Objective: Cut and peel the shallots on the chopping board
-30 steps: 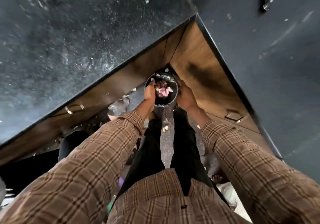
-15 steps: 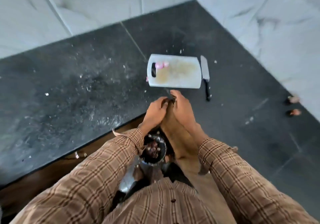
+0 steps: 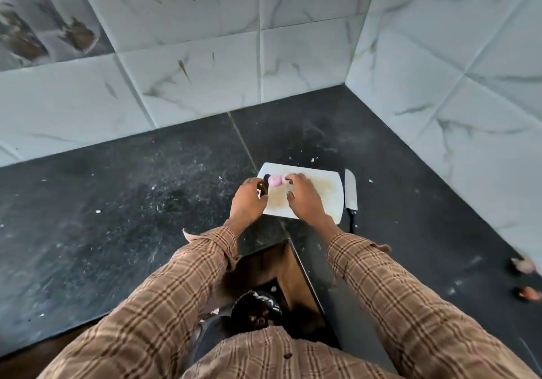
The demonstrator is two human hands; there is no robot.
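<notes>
Both hands hover over the board (image 3: pixel 328 199): right hand (image 3: pixel 303 198) with fingers spread, touching peeled shallots (image 3: pixel 277 180); left hand (image 3: pixel 247 201) loosely curled, empty. The knife (image 3: pixel 350 191) lies just right of the board, probably needed next.

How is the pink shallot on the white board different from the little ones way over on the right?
The shallot on the chopping board looks peeled, pale pink; the shallots at the right edge look brownish, probably unpeeled. The first lies on the chopping board between both hands; the others lie on the bare counter, untouched. All are small.
</notes>
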